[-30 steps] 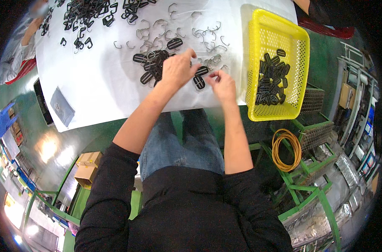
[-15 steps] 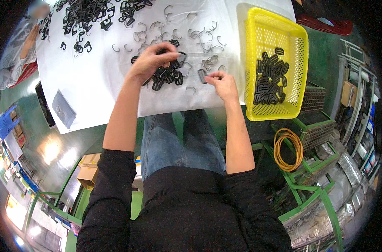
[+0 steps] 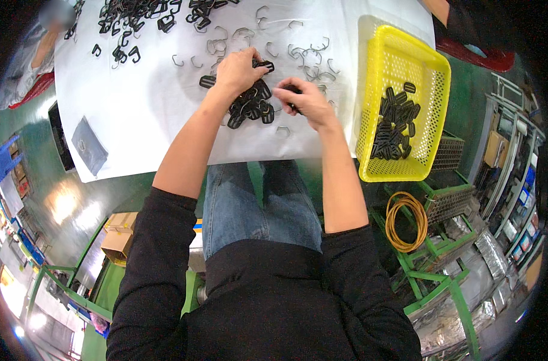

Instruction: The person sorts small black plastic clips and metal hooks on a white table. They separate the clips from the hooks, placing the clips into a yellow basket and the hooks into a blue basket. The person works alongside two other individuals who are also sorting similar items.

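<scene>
Black plastic buckles (image 3: 250, 105) (flat, slotted) under the spread left hand (image 3: 238, 71); right hand (image 3: 304, 99) pinches one.

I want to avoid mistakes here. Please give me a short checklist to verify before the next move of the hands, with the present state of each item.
1. Left hand rests on the pile of black buckles: ok.
2. Right hand pinches a black piece: ok; which piece, cannot tell.
3. Metal hooks lie just beyond the hands: ok.
4. Yellow basket has room left: ok.
5. Piece fully assembled: cannot tell.
</scene>
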Action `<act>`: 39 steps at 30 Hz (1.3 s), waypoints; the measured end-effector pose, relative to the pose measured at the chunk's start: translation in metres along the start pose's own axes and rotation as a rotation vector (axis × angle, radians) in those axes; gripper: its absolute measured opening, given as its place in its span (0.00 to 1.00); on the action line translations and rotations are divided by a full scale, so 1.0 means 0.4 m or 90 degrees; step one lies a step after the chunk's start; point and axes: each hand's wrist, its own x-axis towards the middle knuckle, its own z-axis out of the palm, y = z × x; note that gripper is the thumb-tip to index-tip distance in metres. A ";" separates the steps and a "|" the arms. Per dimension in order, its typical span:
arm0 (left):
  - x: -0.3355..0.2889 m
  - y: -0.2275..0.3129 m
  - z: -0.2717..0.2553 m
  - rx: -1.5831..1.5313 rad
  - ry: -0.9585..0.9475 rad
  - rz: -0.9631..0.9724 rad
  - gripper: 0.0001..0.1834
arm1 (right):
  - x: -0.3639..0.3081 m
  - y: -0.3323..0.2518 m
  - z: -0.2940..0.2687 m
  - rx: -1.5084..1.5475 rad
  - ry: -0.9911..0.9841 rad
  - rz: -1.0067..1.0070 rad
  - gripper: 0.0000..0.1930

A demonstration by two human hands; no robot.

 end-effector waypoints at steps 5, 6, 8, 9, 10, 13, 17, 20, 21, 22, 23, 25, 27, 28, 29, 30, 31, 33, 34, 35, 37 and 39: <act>-0.022 -0.107 -0.113 -0.679 -0.166 -0.108 0.12 | 0.078 0.035 0.122 -0.444 0.318 -0.012 0.15; -0.045 -0.134 -0.130 -0.858 -0.160 -0.087 0.12 | 0.091 0.033 0.128 -0.386 0.296 0.000 0.15; -0.074 -0.173 -0.145 -1.079 -0.132 -0.048 0.13 | 0.102 0.024 0.119 -0.149 0.210 0.058 0.13; -0.089 -0.191 -0.148 -1.123 -0.113 -0.030 0.13 | 0.104 0.017 0.111 -0.193 0.238 0.043 0.13; -0.102 -0.207 -0.149 -1.168 -0.094 -0.013 0.14 | 0.103 0.009 0.100 -0.236 0.267 0.029 0.13; -0.110 -0.241 -0.156 -1.187 -0.058 0.017 0.14 | 0.090 -0.007 0.099 -0.392 0.279 0.040 0.16; -0.102 -0.256 -0.165 -1.035 -0.074 -0.116 0.15 | 0.092 -0.019 0.152 -0.536 0.231 0.071 0.19; -0.125 -0.243 -0.137 -0.348 0.051 -0.171 0.15 | 0.116 -0.035 0.153 -0.457 0.237 0.049 0.18; -0.138 -0.236 -0.121 -0.151 0.078 -0.139 0.15 | 0.121 -0.042 0.135 -0.422 0.261 0.021 0.17; -0.148 -0.231 -0.106 -0.109 0.083 -0.113 0.13 | 0.122 -0.048 0.109 -0.388 0.286 -0.006 0.17; -0.150 -0.232 -0.097 -0.095 0.079 -0.099 0.14 | 0.117 -0.051 0.083 -0.362 0.317 -0.012 0.16; -0.150 -0.234 -0.084 -0.080 0.076 -0.044 0.15 | 0.102 -0.057 0.029 -0.120 0.279 -0.032 0.14; -0.141 -0.243 -0.091 -0.088 0.026 -0.062 0.14 | 0.089 -0.062 -0.004 -0.066 0.307 -0.028 0.12; -0.135 -0.249 -0.102 -0.096 0.004 -0.073 0.14 | 0.080 -0.064 -0.017 -0.132 0.355 -0.025 0.11; -0.134 -0.252 -0.113 -0.149 -0.004 -0.077 0.13 | 0.072 -0.064 -0.024 -0.195 0.402 -0.036 0.10; -0.133 -0.254 -0.127 -0.202 -0.012 -0.085 0.13 | 0.060 -0.062 -0.031 -0.125 0.383 -0.041 0.10; -0.134 -0.255 -0.142 -0.256 -0.034 -0.099 0.13 | 0.051 -0.062 -0.040 -0.032 0.358 -0.032 0.09; -0.140 -0.253 -0.171 -0.345 -0.068 -0.130 0.14 | 0.026 -0.054 -0.060 0.166 0.277 -0.034 0.09; -0.144 -0.250 -0.182 -0.415 -0.089 -0.167 0.14 | 0.012 -0.047 -0.070 0.299 0.226 -0.062 0.08; -0.145 -0.245 -0.190 -0.485 -0.110 -0.205 0.14 | 0.000 -0.039 -0.082 0.350 0.197 -0.069 0.08; -0.144 -0.233 -0.197 -0.450 -0.060 -0.168 0.13 | -0.016 -0.016 -0.094 0.450 0.188 -0.060 0.07; -0.139 -0.220 -0.196 -0.367 -0.003 -0.130 0.13 | -0.015 0.005 -0.093 0.223 0.270 -0.041 0.08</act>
